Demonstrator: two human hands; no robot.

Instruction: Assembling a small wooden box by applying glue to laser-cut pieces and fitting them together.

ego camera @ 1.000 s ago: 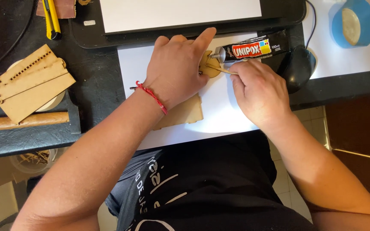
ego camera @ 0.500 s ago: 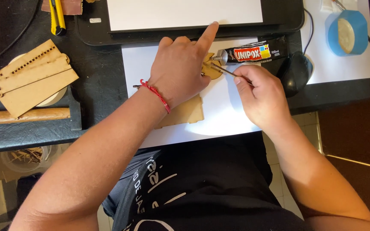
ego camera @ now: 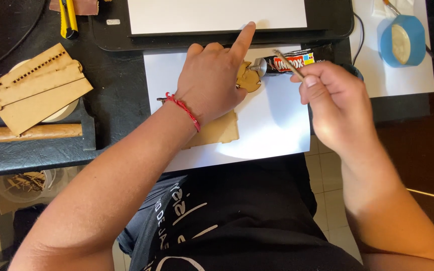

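Wooden stick [ego camera: 288, 63] gripped in right fingers [ego camera: 311, 80] has lifted off the piece [ego camera: 248, 78]; left fingers [ego camera: 242, 42] pin it.

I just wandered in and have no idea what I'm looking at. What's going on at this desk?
A person sits at a dark desk over a white sheet of paper. The left hand presses on a small round wooden piece, index finger stretched out. The right hand holds a thin stick lifted just above a glue tube lying on the paper. A flat wooden panel lies partly under the left wrist, and more cut wooden parts sit off to the left.
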